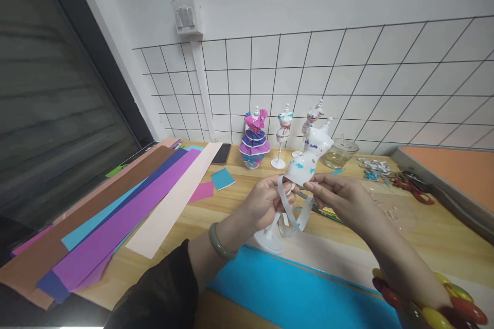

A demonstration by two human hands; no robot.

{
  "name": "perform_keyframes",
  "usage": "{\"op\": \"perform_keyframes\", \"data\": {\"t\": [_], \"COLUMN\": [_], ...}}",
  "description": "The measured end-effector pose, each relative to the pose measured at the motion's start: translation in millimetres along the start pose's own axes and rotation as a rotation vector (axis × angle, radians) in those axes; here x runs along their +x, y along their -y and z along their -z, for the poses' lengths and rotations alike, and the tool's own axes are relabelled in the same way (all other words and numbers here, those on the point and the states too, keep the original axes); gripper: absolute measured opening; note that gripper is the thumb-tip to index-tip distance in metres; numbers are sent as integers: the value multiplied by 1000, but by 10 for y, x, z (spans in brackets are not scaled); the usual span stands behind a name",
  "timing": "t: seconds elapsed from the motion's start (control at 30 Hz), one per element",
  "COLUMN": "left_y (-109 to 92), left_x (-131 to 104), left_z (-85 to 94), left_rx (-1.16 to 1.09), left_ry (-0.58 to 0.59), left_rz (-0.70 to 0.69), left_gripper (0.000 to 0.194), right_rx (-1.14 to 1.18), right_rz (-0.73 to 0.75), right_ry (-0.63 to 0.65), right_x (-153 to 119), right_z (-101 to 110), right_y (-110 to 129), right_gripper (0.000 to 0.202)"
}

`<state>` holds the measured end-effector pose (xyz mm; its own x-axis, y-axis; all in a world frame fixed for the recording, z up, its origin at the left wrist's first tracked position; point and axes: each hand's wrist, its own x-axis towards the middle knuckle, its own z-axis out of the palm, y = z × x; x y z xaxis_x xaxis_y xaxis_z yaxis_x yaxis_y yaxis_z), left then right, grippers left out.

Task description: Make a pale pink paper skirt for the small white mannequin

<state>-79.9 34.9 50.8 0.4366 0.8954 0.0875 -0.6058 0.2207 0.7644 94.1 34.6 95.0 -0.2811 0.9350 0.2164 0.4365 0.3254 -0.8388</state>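
Observation:
A small white dress-form mannequin with blue and purple marks leans to the right above the table. My left hand is closed around its stand just below the torso. A translucent white strip hangs in loops from there, beside the stand's round base. At the torso's lower right edge, my right hand pinches with thumb and fingers; what lies between them is too small to make out. Below the hands lies a wide blue sheet on a pale one.
Behind stand a mannequin in a ruffled dress and two white mannequins. Long coloured paper strips cover the left side. A glass bowl, red-handled scissors and an orange-topped tray are at the right.

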Motion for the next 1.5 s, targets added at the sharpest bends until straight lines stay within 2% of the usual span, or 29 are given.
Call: {"op": "perform_keyframes", "data": {"t": [0.23,0.33,0.53,0.6,0.8,0.93,1.03,1.13,1.27,1.4,1.5], "left_y": [-48,-78,-91,-82,-76,-101,-124,-129,-74,-20,-23], "left_x": [-16,-18,14,23,15,22,4,-62,-178,-225,-192], "left_z": [-13,0,57,72,47,33,21,-36,-151,-197,-161], "left_rx": [-242,-207,2,98,375,470,576,703,921,1032,1072], "left_ry": [39,38,-7,-17,-163,-276,-336,-315,-224,-94,-115], "left_rz": [161,189,232,183,-47,-230,-355,-483,-630,-610,-560], "left_gripper": [11,12,19,23,50,31,26,23,18,12,17], "right_rx": [28,49,106,90,59,17,52,99,126,198,221], "right_rz": [-27,-52,-116,-123,-120,-129,-149,-175,-172,-177,-229], "right_ry": [65,50,-10,-42,-73,-88,-75,-60,-99,-91,-111], "right_x": [-4,-10,-27,-32,-14,-6,-4,5,21,34,42], "right_z": [31,31,13,8,-23,-40,-57,-74,-92,-80,-56], "right_y": [54,60,50,52,55,-21,-71,-77,-55,-85,-117], "right_gripper": [59,60,54,54,58,54,50,52,54,51,48]}}
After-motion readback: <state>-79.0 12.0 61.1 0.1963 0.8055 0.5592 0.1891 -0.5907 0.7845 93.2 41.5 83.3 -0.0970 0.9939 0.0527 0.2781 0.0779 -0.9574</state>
